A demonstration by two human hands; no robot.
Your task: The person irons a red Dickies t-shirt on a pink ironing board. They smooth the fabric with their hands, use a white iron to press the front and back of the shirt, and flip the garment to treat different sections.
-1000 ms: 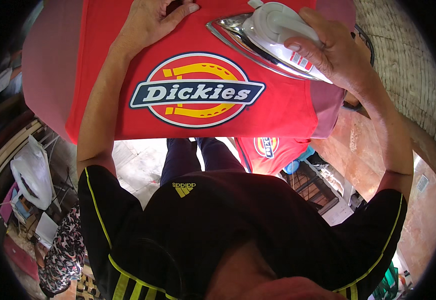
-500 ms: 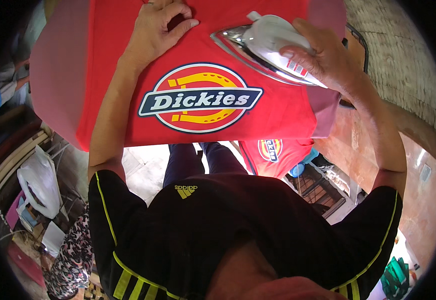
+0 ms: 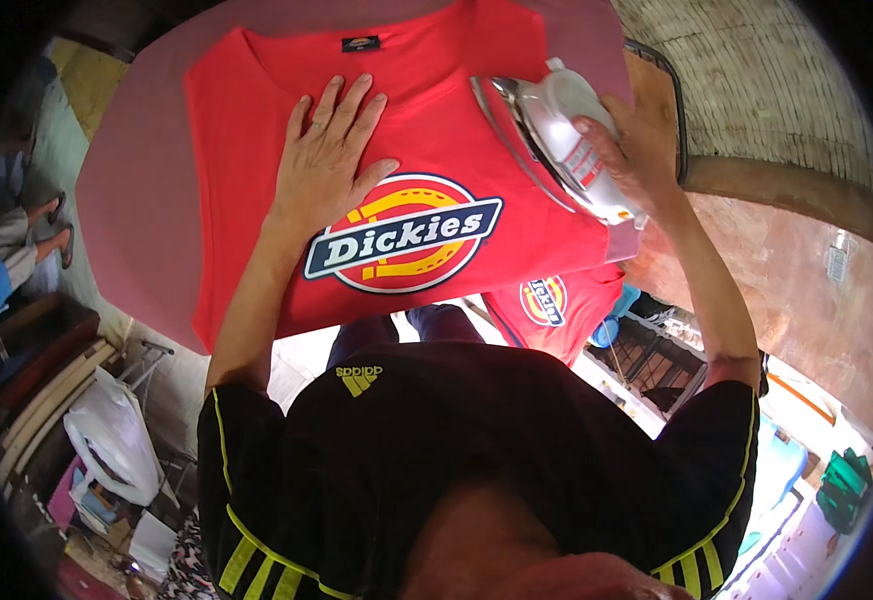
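A red shirt (image 3: 436, 110) with a round printed logo lies spread over a mauve ironing board (image 3: 136, 170). Its neckline, with a small dark label, faces the far side. My left hand (image 3: 326, 160) rests flat on the cloth just above the logo, fingers stretched and slightly apart. To the right, my right hand (image 3: 641, 150) is wrapped round the handle of a white and silver iron (image 3: 564, 120). The iron is over the shirt's right part, its tip pointing far left. I cannot tell whether its plate touches the cloth.
A second red shirt (image 3: 576, 310) with the same logo hangs below the board's near edge. At lower left are a white plastic bag (image 3: 116, 440) and stacked boards (image 3: 51, 405). A person's legs (image 3: 46, 235) show at far left. A woven mat (image 3: 756, 80) is at far right.
My left hand has gone from curled fingers at the far part of the shirt to lying flat above the logo. The iron has turned more away from me. The view has shifted, showing the neckline.
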